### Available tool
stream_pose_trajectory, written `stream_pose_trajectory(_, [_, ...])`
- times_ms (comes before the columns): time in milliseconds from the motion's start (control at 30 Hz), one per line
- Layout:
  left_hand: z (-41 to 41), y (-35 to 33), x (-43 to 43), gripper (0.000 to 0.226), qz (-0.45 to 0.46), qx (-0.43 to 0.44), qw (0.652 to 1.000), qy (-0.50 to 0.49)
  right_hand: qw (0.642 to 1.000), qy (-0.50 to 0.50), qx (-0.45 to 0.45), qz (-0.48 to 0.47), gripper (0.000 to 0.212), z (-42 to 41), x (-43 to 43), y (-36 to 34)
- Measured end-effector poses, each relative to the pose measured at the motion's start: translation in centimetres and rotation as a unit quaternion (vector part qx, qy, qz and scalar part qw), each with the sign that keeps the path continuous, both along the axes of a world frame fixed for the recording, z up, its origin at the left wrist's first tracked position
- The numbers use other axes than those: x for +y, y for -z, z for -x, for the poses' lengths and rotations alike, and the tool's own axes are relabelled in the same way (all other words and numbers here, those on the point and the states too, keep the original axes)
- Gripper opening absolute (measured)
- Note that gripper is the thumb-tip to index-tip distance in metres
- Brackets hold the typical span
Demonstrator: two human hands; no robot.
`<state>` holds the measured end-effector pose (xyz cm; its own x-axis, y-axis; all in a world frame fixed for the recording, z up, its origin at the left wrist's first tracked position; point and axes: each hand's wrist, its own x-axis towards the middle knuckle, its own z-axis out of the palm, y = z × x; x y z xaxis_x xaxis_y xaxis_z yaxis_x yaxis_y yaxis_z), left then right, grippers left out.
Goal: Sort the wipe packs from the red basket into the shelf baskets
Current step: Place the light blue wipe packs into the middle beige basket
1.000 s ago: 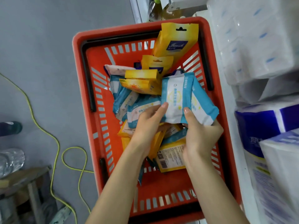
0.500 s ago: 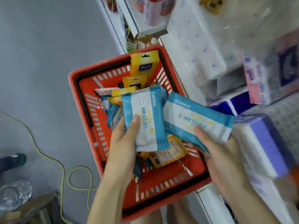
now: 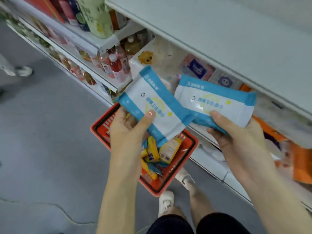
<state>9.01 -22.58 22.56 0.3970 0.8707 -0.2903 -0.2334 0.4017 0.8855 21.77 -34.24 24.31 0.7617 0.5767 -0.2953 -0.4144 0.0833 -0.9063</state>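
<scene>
My left hand (image 3: 130,129) grips a blue-and-white wipe pack (image 3: 155,105), thumb on its face, held tilted above the red basket (image 3: 170,179). My right hand (image 3: 236,134) grips a second, matching blue-and-white wipe pack (image 3: 214,100), thumb on its lower edge, in front of the shelf. The red basket sits on the grey floor below my hands, with several yellow and blue packs (image 3: 158,154) inside. No shelf basket is visible.
White shelf boards (image 3: 219,36) run diagonally at the right. Bottles (image 3: 116,66) and tissue packages (image 3: 197,68) fill the shelves. My white shoes (image 3: 166,200) stand beside the basket. Another person's shoe (image 3: 23,71) is at far left. Orange packaging (image 3: 302,164) lies on the lower right shelf.
Both hands have lifted the two packs up from the basket toward the shelf, and my view has risen, so the basket now looks smaller and lower.
</scene>
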Motion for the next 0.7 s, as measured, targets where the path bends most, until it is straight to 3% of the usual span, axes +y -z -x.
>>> stream_pose_trajectory(233, [-2.6,-9.5,-8.7,0.047,-0.029,-0.049,0.992,0.113,0.991,0.109,-0.067,-0.047,0.022,-0.6,-11.6,-9.8])
stream_pose_trajectory(500, [-9.9,-16.8,-19.5,0.035,-0.112,-0.091,0.96,0.242,0.954,0.275,-0.075,-0.093,0.013,-3.9,-24.8,-14.7])
stream_pose_trajectory(700, [-17.0,-17.0,-31.4,0.022,-0.076,-0.067,0.945,0.312,0.924,0.368,-0.076,-0.074,0.009,-7.5,-39.0,-14.0])
